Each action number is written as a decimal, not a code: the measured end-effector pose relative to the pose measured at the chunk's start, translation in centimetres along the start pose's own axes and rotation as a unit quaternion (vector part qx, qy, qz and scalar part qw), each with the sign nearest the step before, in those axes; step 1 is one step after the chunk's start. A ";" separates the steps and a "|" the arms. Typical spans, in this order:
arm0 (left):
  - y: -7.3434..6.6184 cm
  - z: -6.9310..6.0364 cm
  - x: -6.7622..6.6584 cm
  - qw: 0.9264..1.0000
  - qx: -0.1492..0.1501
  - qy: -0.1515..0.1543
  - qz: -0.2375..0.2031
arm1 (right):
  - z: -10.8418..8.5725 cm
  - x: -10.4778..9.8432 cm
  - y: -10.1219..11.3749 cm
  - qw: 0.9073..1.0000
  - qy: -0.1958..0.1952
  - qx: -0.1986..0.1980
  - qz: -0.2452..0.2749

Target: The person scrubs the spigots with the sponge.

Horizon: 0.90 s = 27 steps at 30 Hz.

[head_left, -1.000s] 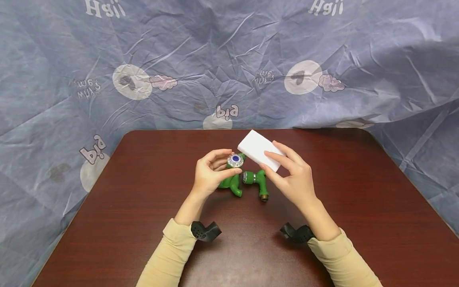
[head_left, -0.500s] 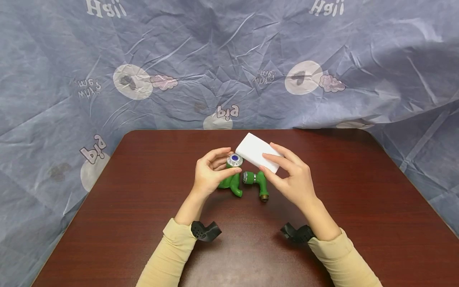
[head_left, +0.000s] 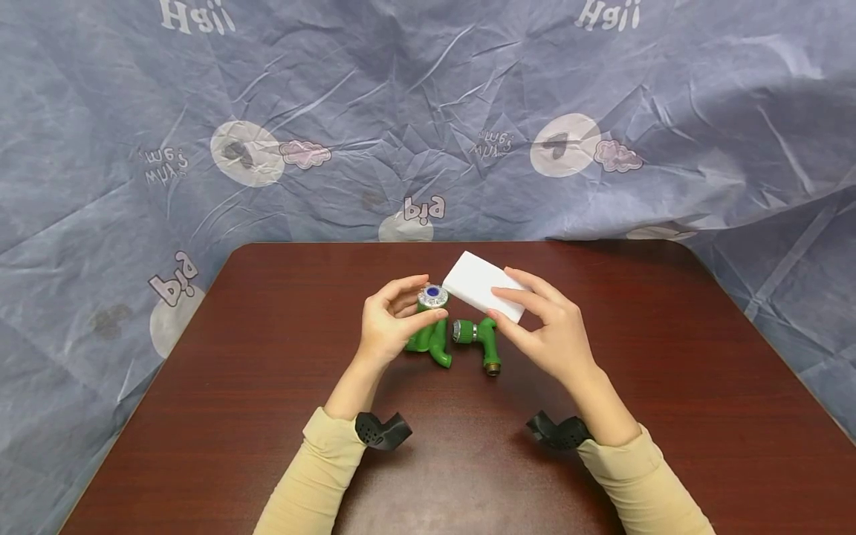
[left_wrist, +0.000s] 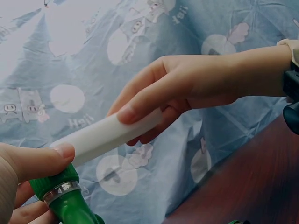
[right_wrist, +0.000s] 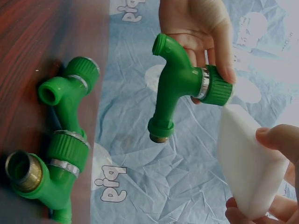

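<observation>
My left hand holds a green plastic water tap by its ribbed knob, thumb on one side and fingers on the other. The knob's clear cap with a blue centre faces up in the head view. A white sponge block is pinched between the thumb and fingers of my right hand. One end of this sponge meets the capped end of the knob, seen edge-on in the left wrist view. Below the hands, two more green taps lie on the table: one on its side, the other partly hidden by my left hand.
The dark red-brown table spreads beneath both arms. Behind it hangs a creased blue-grey cloth with printed figures. A black wrist device sits on the left forearm, and a similar device on the right.
The sponge has come lower toward the tap's knob and shifted slightly back and forth. The held tap has moved a little left. Both holds stay the same, and the taps on the table lie still.
</observation>
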<state>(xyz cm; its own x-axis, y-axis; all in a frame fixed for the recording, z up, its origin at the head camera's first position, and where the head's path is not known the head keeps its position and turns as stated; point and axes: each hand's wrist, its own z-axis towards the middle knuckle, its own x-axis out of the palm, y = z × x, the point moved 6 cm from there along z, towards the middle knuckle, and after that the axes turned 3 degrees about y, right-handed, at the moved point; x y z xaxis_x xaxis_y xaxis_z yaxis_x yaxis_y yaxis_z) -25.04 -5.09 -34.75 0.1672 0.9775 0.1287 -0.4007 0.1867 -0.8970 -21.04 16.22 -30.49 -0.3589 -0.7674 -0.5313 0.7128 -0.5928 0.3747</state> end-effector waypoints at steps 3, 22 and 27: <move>-0.1 0.1 -0.1 1.000 0.009 0.003 -0.004 | 0.1 -0.3 0.0 1.000 0.000 -0.005 0.021; -0.2 0.0 0.0 0.999 0.025 0.036 -0.015 | 0.0 0.2 0.0 0.998 0.036 -0.028 0.031; -0.2 0.0 0.2 0.998 0.028 0.045 -0.023 | 0.0 0.3 0.3 0.998 0.041 -0.036 0.027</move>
<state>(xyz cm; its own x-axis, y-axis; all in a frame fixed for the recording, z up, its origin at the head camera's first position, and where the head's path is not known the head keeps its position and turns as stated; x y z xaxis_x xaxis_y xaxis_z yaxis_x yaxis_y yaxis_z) -24.94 -4.97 -34.53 0.2653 0.9554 0.1295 -0.4394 0.2394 -0.8658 -20.98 15.81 -30.59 -0.2707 -0.7733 -0.5733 0.7726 -0.5298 0.3499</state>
